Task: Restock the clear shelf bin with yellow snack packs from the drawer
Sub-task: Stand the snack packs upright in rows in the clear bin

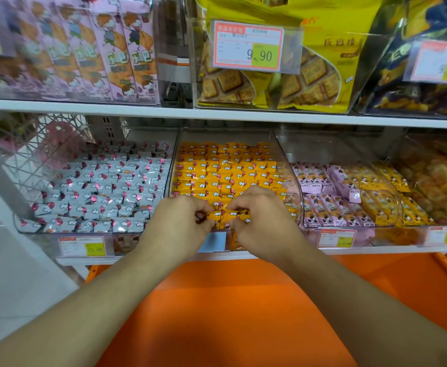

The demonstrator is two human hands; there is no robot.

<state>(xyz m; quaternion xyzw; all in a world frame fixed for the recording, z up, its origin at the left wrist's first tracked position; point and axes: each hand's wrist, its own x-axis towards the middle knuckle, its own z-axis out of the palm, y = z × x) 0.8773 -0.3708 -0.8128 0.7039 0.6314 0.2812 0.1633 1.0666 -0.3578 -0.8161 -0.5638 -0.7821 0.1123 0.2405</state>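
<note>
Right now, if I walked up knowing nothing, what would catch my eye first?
Probably the clear bin in the middle of the lower shelf, packed with rows of yellow snack packs. At its front edge the left hand and right hand pinch a few of those packs together. Below, a bright orange surface fills the foreground.

Curled fingers (204,207) are hiding the yellow snack packs' (221,217) ends; the price tag (213,241) below them is blurring unreadably.
</note>
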